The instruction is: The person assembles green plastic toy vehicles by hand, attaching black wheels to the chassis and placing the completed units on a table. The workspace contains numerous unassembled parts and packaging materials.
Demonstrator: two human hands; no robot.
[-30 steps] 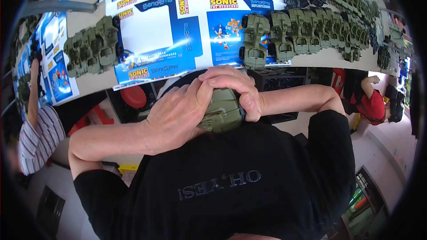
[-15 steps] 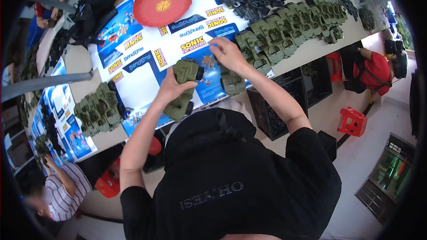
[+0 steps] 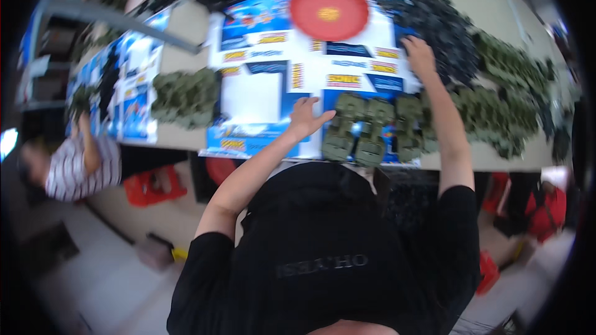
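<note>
My left hand point(image 3: 306, 118) is empty, its thumb and fingers apart, just left of the nearest olive-green toy vehicle body point(image 3: 338, 139). Two more such bodies, a second vehicle body point(image 3: 370, 133) and a third point(image 3: 408, 127), stand beside it in a row. My right hand point(image 3: 420, 57) is stretched out to the left edge of a heap of small black plastic parts point(image 3: 444, 34). Motion blur smears its fingers, so whether it grips a part there cannot be made out.
A red round plate point(image 3: 329, 22) lies at the back of the printed sheet point(image 3: 251, 102). More green bodies stand in a left cluster point(image 3: 186, 98) and a right cluster point(image 3: 496, 115). A grey metal bar point(image 3: 124, 22) crosses the upper left. Another person in a striped shirt point(image 3: 84, 167) works at left.
My left hand has let go of the green vehicle body, which now seems to stand among the front row. My right hand has reached out to the black heap. The view has turned.
</note>
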